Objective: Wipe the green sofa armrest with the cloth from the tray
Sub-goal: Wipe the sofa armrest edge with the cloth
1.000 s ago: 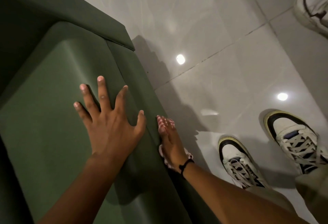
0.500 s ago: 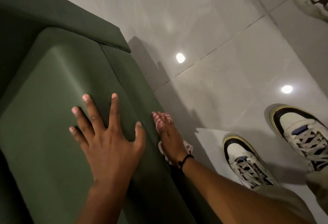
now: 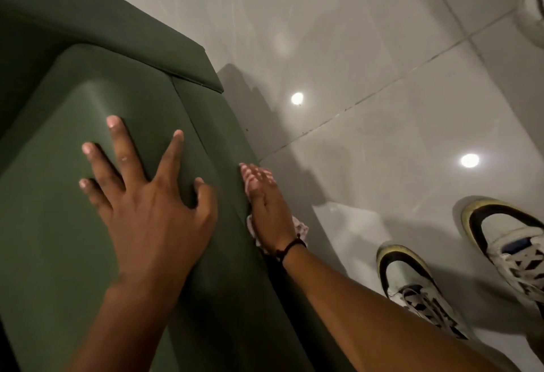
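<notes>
The green sofa armrest (image 3: 53,224) fills the left of the head view, with its outer side face (image 3: 223,147) dropping to the floor. My left hand (image 3: 150,209) lies flat on the armrest's top, fingers spread, holding nothing. My right hand (image 3: 269,212) presses a pink and white cloth (image 3: 300,228) flat against the outer side face. The hand hides most of the cloth; its edges show past the fingertips and by the wrist. A black band circles that wrist.
Glossy grey floor tiles (image 3: 382,47) lie to the right, with two ceiling-light reflections. My two white and black sneakers (image 3: 412,280) stand close beside the sofa. Another white shoe (image 3: 532,15) shows at the top right corner. The sofa back (image 3: 88,27) runs across the upper left.
My right hand has slid the cloth slightly along the side face. My left hand has shifted a little on the armrest top, fingers still spread.
</notes>
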